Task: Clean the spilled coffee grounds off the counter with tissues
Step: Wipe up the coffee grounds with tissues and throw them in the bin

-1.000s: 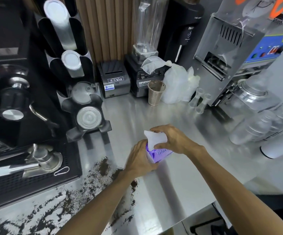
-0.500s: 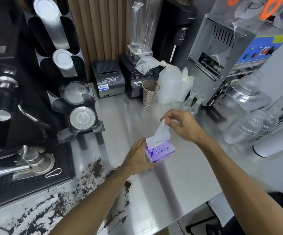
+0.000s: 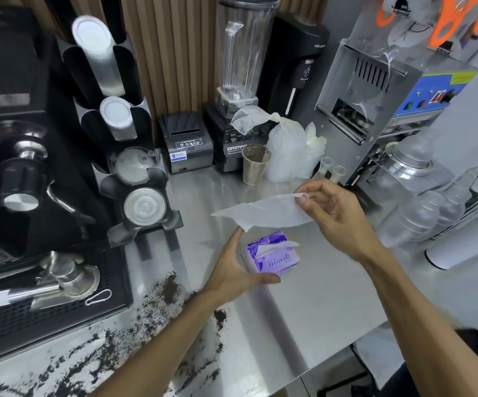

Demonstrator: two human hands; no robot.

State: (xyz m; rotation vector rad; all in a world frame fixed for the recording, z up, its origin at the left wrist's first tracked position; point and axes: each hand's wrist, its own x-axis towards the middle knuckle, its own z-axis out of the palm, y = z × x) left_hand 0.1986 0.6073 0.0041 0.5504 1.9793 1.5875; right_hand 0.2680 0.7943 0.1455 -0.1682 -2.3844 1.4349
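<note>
Meanwhile your right hand (image 3: 333, 213) pinched a tissue (image 3: 263, 212) at mid-frame, your left hand (image 3: 236, 267) gripped the purple tissue pack (image 3: 272, 257), with coffee grounds (image 3: 157, 305) at lower left.

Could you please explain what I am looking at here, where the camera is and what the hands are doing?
There is no robot here: a camera worn on the person's head looks down at their own bare hands. The right hand pinches one white tissue in the air. The left hand holds the purple tissue pack on the steel counter. Dark coffee grounds lie spilled to the left of the pack, not yet wiped. Behind stand a blender, a small printer and a metal cup.
</note>
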